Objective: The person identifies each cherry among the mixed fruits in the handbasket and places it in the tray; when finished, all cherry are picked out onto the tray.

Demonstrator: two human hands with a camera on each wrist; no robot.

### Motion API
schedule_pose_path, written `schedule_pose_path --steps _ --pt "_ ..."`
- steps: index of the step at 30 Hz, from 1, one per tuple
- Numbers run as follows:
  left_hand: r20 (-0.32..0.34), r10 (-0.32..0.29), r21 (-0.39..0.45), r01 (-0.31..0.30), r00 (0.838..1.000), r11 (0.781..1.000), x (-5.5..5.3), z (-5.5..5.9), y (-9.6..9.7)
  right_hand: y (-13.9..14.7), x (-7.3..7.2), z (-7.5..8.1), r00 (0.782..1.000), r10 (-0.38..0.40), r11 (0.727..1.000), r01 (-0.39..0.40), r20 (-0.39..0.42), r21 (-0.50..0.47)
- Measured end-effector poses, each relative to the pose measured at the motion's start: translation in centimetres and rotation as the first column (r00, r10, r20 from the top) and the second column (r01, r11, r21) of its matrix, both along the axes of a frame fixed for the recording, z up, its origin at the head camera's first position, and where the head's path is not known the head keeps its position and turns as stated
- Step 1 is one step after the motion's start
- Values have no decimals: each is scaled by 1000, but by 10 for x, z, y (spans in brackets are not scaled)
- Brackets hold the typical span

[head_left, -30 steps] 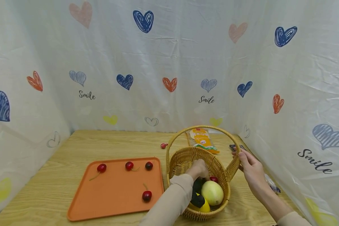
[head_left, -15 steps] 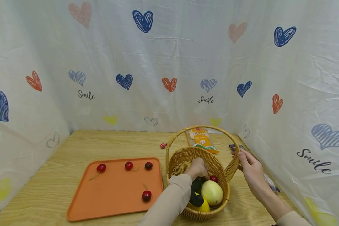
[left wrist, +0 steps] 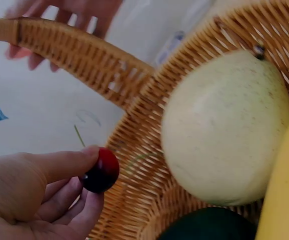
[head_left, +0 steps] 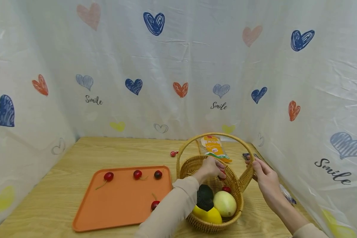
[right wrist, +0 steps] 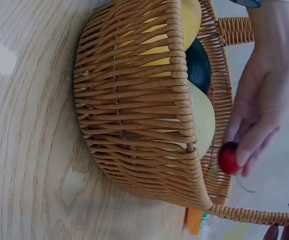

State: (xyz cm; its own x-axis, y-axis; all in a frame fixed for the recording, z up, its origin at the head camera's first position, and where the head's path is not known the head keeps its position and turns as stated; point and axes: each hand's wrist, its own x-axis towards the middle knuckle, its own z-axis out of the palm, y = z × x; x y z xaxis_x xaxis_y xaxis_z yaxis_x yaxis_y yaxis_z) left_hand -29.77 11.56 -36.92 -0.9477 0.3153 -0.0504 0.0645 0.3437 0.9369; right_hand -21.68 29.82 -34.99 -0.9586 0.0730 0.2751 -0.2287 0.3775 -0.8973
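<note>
My left hand [head_left: 209, 168] pinches a dark red cherry [left wrist: 102, 170] between thumb and fingers, its thin stem sticking out. The cherry hangs at the upper part of the wicker basket [head_left: 206, 228], over its inside. With my right hand [head_left: 266, 180] I hold the right side of the arched basket handle [head_left: 215, 134]. Inside the basket lie a pale green pear [left wrist: 227, 127], a dark green fruit [head_left: 204, 195], a yellow fruit [head_left: 209, 215] and another cherry [head_left: 226, 189]. Part of the basket's left side is hidden by my left sleeve.
Left of the basket, an orange tray [head_left: 116, 205] bears several cherries, one partly behind my sleeve. An orange food packet [head_left: 215, 148] and a red wrapped candy [head_left: 174, 153] lie behind the basket. Dark packets [head_left: 288, 195] lie by the right curtain.
My left hand has risen from deep in the basket, bringing up a cherry. The dark green and yellow fruits show more now. My right hand stays on the handle.
</note>
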Motion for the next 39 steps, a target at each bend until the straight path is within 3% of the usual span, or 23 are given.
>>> schedule_pose_path --steps 5,11,16,21,26,31,34,39 --pt "-24 -24 -1 24 999 1000 -2 11 -4 1 1 0 1000 -3 1000 2 6 16" --pt "-19 -31 -15 31 999 999 -4 13 -11 1 0 0 1000 -19 1000 18 9 18" --pt "-28 -107 24 108 994 994 1 13 -20 1 0 -1 1000 -9 1000 9 0 12" --pt "-70 -241 43 245 968 969 14 16 -34 2 0 -1 1000 5 1000 -5 -17 7" --pt "-46 -367 142 369 929 918 37 16 -50 1 0 0 1000 1 1000 -1 -8 -9" --pt "-35 -442 193 440 896 877 57 15 -64 1 -1 2 1000 0 1000 0 -8 -19" --pt "-50 -448 180 449 893 875 61 15 -68 1 -1 2 1000 11 1000 -11 -14 -24" --pt "-91 -422 149 431 902 890 64 13 -81 1 0 2 1000 10 999 -9 8 -53"
